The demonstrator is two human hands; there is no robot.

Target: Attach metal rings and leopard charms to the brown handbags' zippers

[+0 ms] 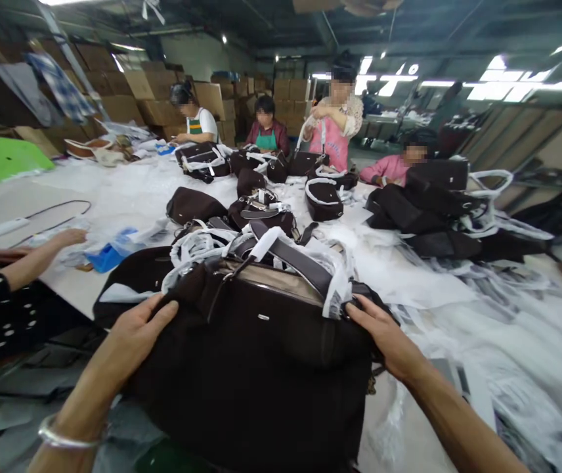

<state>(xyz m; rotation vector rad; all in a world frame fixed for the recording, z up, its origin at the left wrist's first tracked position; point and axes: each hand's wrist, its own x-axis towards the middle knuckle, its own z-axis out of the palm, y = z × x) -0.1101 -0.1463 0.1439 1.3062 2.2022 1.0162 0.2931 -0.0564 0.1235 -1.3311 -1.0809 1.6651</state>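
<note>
A dark brown handbag (261, 368) stands upright in front of me, its zipped top partly open and showing a beige lining. My left hand (138, 332) grips its upper left side, thumb on the front and the other fingers mostly hidden. On the upper right side, my right hand (384, 332) holds the bag the same way, thumb near a strap end. The leather handle (295, 259) is partly wrapped in white padding (337, 292). A small metal plate (263, 317) sits on the bag's front. Right behind it lies another dark bag (136, 276).
More dark bags (325, 197) with wrapped straps cover the table, and a pile of them (423, 210) lies at right. Plastic wrapping (522, 368) is heaped at right. A co-worker's hand (67, 238) reaches in from the left near blue plastic (106, 256). Several people work across the table.
</note>
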